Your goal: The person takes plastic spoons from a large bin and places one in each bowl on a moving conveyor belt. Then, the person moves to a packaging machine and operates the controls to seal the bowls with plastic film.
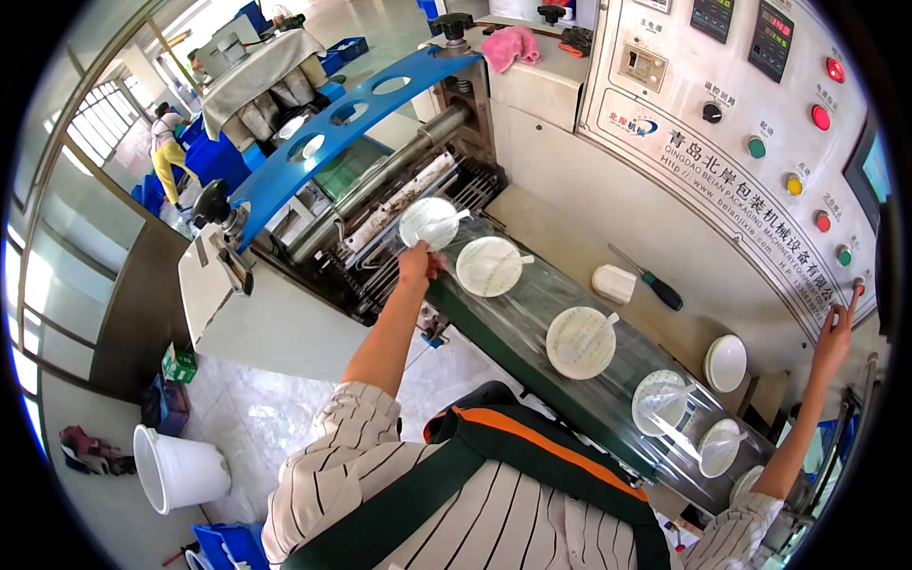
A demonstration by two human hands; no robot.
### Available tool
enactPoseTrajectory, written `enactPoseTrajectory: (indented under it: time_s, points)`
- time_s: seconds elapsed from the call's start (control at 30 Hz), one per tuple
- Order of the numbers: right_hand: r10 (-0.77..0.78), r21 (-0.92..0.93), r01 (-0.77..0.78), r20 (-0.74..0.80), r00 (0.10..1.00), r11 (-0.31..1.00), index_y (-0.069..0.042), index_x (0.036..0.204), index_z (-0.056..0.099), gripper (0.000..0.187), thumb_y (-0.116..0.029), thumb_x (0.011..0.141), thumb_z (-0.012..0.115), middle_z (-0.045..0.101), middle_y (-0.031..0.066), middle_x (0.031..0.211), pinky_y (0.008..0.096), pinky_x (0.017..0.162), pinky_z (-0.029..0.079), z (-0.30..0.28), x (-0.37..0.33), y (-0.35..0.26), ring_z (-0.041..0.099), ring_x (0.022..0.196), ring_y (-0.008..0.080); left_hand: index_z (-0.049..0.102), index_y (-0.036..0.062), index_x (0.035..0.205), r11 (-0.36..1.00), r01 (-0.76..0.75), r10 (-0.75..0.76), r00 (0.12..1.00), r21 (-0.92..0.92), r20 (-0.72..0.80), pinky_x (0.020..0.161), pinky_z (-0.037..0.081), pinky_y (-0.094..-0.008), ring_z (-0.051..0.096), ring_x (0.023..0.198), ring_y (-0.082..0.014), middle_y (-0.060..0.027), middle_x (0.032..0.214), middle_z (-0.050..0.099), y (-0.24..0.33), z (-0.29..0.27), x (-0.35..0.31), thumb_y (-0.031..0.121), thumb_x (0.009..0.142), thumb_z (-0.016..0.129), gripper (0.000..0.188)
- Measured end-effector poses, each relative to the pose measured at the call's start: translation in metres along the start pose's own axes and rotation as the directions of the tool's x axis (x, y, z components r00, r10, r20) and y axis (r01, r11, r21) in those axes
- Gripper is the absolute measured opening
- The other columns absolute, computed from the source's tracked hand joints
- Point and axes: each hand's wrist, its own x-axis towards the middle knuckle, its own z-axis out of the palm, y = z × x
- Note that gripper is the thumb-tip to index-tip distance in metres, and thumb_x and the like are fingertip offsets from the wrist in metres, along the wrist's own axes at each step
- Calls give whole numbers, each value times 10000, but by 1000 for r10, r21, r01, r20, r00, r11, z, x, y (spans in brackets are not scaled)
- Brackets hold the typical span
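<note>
My left hand (pixel 419 264) is at the near rim of a white bowl (pixel 425 220) with a white spoon on it, at the belt's far left end. Its fingers are bent round the rim, partly hidden. My right hand (pixel 833 339) holds nothing and reaches to the control panel (pixel 698 142), its index finger stretched onto a red button (pixel 859 285) at the lower right. Between my hands, more bowls with spoons, such as this bowl (pixel 581 343), lie in a row under clear plastic film (pixel 532 302) on the green-edged conveyor belt (pixel 494 332).
A screwdriver (pixel 662 290), a white block (pixel 614 284) and stacked white bowls (pixel 726 363) lie on the ledge behind the belt. Rollers (pixel 380 180) and a blue perforated bar (pixel 356 116) stand at the far left. A white bucket (pixel 180 469) is on the floor. Another person (pixel 169 157) stands far back.
</note>
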Motion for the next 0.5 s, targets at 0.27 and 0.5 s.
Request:
enactPoseTrajectory:
  time_s: [0.27, 0.5]
  points:
    - [-96, 19, 98, -94, 991, 995, -62, 900, 558, 118, -158, 858, 502, 437, -7, 1282, 334, 552, 445, 15, 5, 40, 570, 675, 267, 530, -36, 716, 993, -48, 34, 991, 109, 132, 290, 338, -266, 543, 397, -205, -101, 494, 533, 1, -18, -26, 245, 808, 497, 297]
    - [-127, -12, 127, -118, 985, 992, -53, 933, 559, 141, -161, 857, 509, 449, -5, 1275, 311, 535, 444, 12, 5, 28, 568, 630, 250, 520, -18, 693, 990, -103, 88, 985, 94, 147, 310, 370, -249, 537, 401, -188, -96, 511, 539, -3, -17, -29, 249, 814, 490, 294]
